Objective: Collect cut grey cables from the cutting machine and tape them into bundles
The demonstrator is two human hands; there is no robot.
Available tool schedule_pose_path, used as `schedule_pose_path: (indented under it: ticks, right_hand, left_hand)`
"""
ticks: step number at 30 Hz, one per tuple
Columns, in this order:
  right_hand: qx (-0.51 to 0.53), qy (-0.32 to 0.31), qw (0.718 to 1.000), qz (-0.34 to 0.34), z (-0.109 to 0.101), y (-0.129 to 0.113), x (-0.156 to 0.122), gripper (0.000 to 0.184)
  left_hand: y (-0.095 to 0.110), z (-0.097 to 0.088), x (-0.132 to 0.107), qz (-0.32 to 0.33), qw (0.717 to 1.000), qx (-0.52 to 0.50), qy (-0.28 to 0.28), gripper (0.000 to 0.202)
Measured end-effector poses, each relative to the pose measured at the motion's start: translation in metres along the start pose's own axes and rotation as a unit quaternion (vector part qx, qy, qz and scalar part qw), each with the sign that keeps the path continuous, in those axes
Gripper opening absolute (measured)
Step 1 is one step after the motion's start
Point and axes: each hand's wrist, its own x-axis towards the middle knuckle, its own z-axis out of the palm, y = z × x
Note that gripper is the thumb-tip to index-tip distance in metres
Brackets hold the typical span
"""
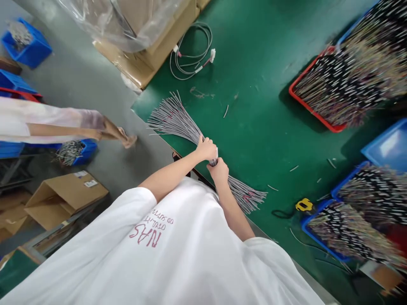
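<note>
A thick bundle of grey wires (173,120) lies across the edge of the green table (254,110). It fans out at its far end and again at its near end, beside my forearm. My left hand (206,148) is closed round the bundle's middle. Just below it, my right hand (218,171) is closed on the same bundle, and the two hands touch. A small white piece shows at my left hand's fingers, too small to name.
A red bin (313,111) and blue bins (321,243) full of wires stand at the right, with a small yellow object (304,205) near them. A coiled cable (190,55) and cardboard boxes (149,51) lie at the top. Another person's foot (127,140) is on the floor at left.
</note>
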Motion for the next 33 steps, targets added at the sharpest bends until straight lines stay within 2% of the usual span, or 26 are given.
schedule_pose_path:
  ticks: [2, 5, 7, 9, 11, 13, 16, 18, 20, 23, 26, 29, 31, 33]
  right_hand:
    - [0.005, 0.001, 1.000, -0.001, -0.001, -0.001, 0.000, 0.029]
    - [0.016, 0.008, 1.000, -0.001, -0.002, -0.003, 0.000, 0.026]
    - [0.029, 0.012, 1.000, -0.005, -0.002, -0.002, 0.001, 0.024]
    - [0.046, 0.013, 0.999, -0.008, -0.001, -0.001, 0.003, 0.022]
    - [0.062, 0.014, 0.998, -0.006, 0.000, 0.001, 0.005, 0.021]
    - [0.075, 0.017, 0.997, 0.005, 0.001, 0.002, 0.007, 0.021]
    - [0.096, 0.027, 0.995, 0.025, -0.001, 0.005, 0.013, 0.023]
    - [0.104, 0.035, 0.993, 0.032, -0.003, 0.007, 0.016, 0.023]
    - [0.109, 0.039, 0.993, 0.037, -0.004, 0.008, 0.018, 0.023]
    - [0.120, 0.035, 0.991, 0.047, -0.007, 0.009, 0.017, 0.023]
    - [0.138, 0.023, 0.989, 0.042, -0.010, 0.011, 0.016, 0.023]
    - [0.149, 0.007, 0.988, 0.029, -0.012, 0.014, 0.017, 0.025]
    - [0.151, -0.009, 0.988, 0.025, -0.013, 0.016, 0.018, 0.029]
    - [0.155, -0.020, 0.987, 0.020, -0.015, 0.018, 0.019, 0.040]
  left_hand:
    - [-0.006, -0.001, -0.016, 0.002, 0.999, 0.001, 0.049, 0.037]
    - [-0.024, 0.007, -0.060, -0.008, 0.988, -0.017, 0.154, 0.039]
    - [-0.043, 0.017, -0.088, -0.017, 0.987, -0.025, 0.157, 0.039]
    - [-0.061, 0.028, -0.102, -0.008, 0.990, -0.018, 0.137, 0.037]
    - [-0.074, 0.034, -0.094, 0.018, 0.993, -0.009, 0.120, 0.039]
    - [-0.080, 0.036, -0.069, 0.057, 0.993, 0.001, 0.106, 0.053]
    - [-0.075, 0.038, -0.028, 0.119, 0.989, 0.018, 0.087, 0.079]
    - [-0.069, 0.039, -0.010, 0.153, 0.985, 0.015, 0.075, 0.087]
    - [-0.064, 0.040, -0.002, 0.186, 0.980, -0.007, 0.068, 0.087]
    - [-0.062, 0.039, 0.001, 0.215, 0.973, -0.057, 0.058, 0.072]
    - [-0.060, 0.036, -0.010, 0.178, 0.977, -0.113, 0.036, 0.060]
    - [-0.054, 0.037, -0.031, 0.062, 0.977, -0.200, 0.032, 0.057]
    - [-0.047, 0.040, -0.045, -0.030, 0.942, -0.333, 0.006, 0.057]
    - [-0.041, 0.044, -0.053, -0.090, 0.878, -0.468, -0.050, 0.053]
